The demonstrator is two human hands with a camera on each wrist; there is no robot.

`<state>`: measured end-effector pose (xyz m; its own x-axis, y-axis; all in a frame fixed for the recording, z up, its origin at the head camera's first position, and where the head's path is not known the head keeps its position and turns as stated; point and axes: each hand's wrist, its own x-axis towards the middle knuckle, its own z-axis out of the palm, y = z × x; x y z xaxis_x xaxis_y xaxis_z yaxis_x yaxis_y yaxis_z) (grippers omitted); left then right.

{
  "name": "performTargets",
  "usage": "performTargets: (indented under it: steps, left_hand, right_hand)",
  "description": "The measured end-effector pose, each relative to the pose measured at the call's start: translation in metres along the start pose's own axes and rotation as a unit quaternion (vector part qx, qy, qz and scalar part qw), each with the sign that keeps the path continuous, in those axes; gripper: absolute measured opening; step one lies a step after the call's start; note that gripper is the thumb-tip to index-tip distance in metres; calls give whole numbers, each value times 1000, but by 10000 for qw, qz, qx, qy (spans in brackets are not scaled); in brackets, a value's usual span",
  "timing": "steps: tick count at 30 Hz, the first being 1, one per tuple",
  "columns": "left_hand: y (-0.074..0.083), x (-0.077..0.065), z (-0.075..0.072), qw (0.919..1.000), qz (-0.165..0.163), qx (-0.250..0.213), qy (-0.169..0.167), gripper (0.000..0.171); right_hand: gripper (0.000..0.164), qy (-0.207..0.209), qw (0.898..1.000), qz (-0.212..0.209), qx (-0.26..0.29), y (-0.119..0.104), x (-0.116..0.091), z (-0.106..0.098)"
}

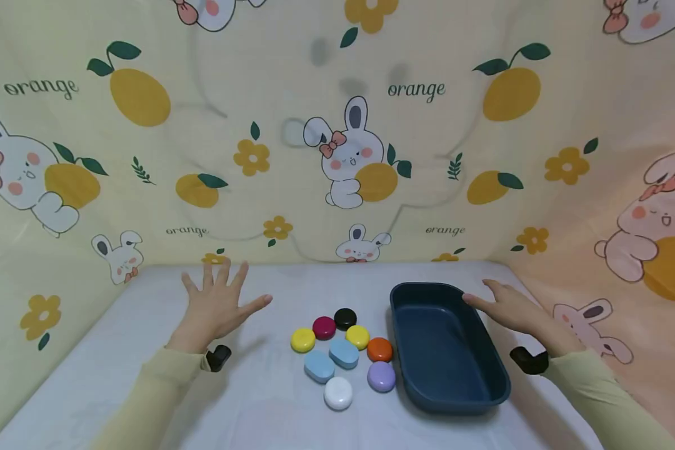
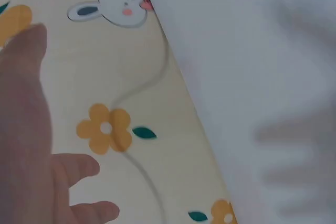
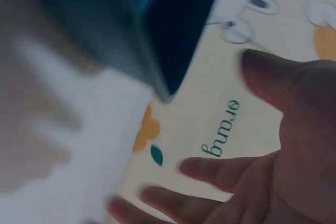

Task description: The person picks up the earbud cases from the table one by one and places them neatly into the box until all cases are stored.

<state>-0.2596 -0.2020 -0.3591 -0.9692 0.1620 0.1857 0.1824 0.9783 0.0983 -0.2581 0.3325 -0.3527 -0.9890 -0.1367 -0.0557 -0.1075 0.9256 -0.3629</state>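
My left hand [image 1: 216, 307] is held over the left part of the table with its fingers spread, holding nothing. In the left wrist view its thumb [image 2: 26, 56] and two fingertips show. Over the right rim of a dark blue tray [image 1: 455, 400], my right hand [image 1: 509, 306] hovers with fingers extended. A gap separates this hand [image 3: 294, 129] from the tray corner [image 3: 157, 77] in the right wrist view. Between the hands lie several smooth rounded pieces, including a black one [image 1: 345, 319], a dark red one [image 1: 324, 327] and a yellow one [image 1: 303, 340].
Light blue oblong pieces [image 1: 319, 366], a white round piece [image 1: 338, 394], an orange one [image 1: 379, 349] and a purple one [image 1: 381, 377] lie left of the tray. A white cloth [image 1: 247, 400] covers the table. Printed curtains [image 1: 292, 75] stand behind and beside it.
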Motion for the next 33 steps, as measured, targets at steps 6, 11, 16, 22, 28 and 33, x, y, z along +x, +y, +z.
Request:
performTargets:
  steps: [6, 11, 16, 22, 28, 33]
  left_hand:
    - [12, -1, 3, 9993, 180, -175, 273, 97]
    - [26, -9, 8, 9967, 455, -403, 540, 80]
    - [41, -20, 16, 9934, 764, -521, 683, 69]
    - [53, -27, 20, 9935, 802, -588, 561, 65]
    - [63, -30, 27, 9926, 914, -657, 449, 75]
    - [68, -31, 31, 9923, 878, -774, 410, 71]
  right_hand:
    - [74, -486, 9901, 186, 1307, 7, -8, -1]
    - [59, -718, 9721, 320, 2210, 8, -13, 4]
    - [51, -836, 9635, 424, 2506, 7, -20, 7]
    - [40, -783, 9628, 443, 2547, 9, -28, 15]
    - [42, -671, 9584, 410, 2745, 11, -35, 21]
    - [41, -612, 9541, 391, 2905, 11, -37, 23]
